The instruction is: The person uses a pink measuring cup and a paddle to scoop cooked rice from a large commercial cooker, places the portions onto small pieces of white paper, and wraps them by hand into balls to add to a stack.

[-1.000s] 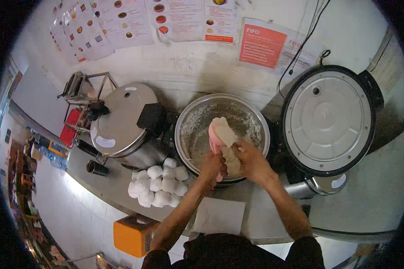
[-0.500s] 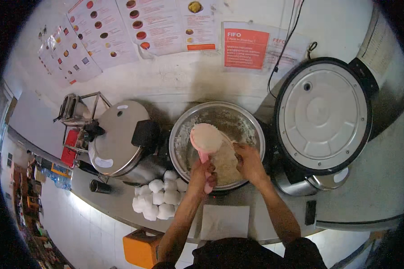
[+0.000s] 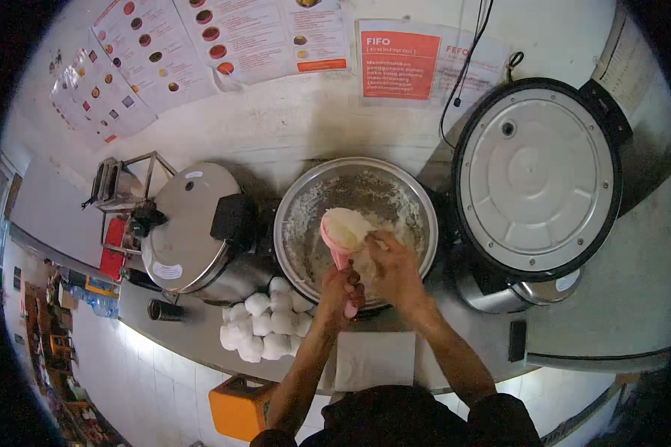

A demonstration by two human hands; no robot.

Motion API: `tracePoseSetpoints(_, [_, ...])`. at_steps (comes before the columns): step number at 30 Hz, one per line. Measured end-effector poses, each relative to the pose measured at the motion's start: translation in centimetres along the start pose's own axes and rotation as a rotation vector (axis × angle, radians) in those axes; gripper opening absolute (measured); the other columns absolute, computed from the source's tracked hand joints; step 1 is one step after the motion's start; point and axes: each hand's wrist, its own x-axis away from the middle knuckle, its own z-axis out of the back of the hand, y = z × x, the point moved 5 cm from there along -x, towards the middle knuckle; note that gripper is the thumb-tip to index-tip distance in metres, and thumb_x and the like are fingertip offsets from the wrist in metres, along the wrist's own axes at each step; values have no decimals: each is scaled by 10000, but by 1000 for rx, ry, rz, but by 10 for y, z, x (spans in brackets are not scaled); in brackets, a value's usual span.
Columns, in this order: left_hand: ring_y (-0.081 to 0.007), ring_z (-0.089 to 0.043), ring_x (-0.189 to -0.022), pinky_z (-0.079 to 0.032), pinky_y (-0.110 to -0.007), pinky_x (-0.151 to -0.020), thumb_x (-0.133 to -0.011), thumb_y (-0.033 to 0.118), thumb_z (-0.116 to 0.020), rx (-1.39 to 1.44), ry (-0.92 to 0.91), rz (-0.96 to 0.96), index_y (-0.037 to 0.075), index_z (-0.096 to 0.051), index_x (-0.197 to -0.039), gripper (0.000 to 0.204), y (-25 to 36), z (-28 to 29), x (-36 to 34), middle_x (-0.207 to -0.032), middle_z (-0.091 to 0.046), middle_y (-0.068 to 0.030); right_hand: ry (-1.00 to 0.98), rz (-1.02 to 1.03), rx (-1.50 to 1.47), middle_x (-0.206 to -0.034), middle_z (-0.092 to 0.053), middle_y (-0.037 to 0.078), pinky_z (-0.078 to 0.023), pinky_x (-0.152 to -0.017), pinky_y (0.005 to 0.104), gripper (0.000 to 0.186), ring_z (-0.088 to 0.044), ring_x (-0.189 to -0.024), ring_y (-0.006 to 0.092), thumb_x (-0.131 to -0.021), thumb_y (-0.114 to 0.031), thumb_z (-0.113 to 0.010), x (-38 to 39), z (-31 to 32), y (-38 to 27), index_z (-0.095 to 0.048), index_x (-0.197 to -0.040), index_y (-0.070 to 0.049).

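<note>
My left hand (image 3: 338,292) is wrapped round the handle of a pink scoop (image 3: 338,258). White rice (image 3: 346,225) fills the scoop's bowl, which is tilted over a large round metal pot (image 3: 285,257). My right hand (image 3: 395,270) is closed at the right side of the scoop's bowl, fingertips by its rim. Whatever those fingers grip, perhaps a thin flat tool, does not show clearly. More rice lies in the bottom of the pot and clings to its inner wall, partly hidden by my hands.
White rounded bundles (image 3: 262,325) are piled left of the pot, beside a lidded metal cooker (image 3: 190,223). A raised round lid (image 3: 533,179) stands at right. A white sheet (image 3: 376,361) lies at the counter's front edge, above an orange stool (image 3: 235,410). A black cup (image 3: 164,310) sits left.
My right hand has moved left and closer to the scoop's bowl. The rice in the scoop now bulges toward the right. My left hand keeps its hold. The whole view has shifted slightly.
</note>
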Motion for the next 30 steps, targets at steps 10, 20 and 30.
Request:
tracePoseSetpoints(10, [-101,-383,-444,-299,-237,-355,-904,155,-473,-150,39,-3,128,-434,-1021,126,4,-5,-3,-671,-422,21,11,-17,13,-1150,-534,190,-472,-824,417,436,-577,-964,371,-679,67,-562,-5,15,-38,-559,-1114,26])
tracePoseSetpoints(20, [-93,-358,-438,-279,-237,-356,-908,147,-477,-103,12,44,123,-442,-968,73,14,-5,19,-652,-404,14,-359,-378,-11,-1123,-540,201,-450,-839,414,454,-553,-976,371,-690,40,-573,-10,14,30,-520,-1140,68])
tracePoseSetpoints(30, [-88,-364,-468,-292,-232,-391,-902,130,-479,-276,96,122,120,-435,-985,94,7,23,-3,-674,-422,27,-298,5,115,-1186,-501,205,-449,-874,425,462,-545,-1006,372,-698,57,-546,2,11,-20,-521,-1159,41])
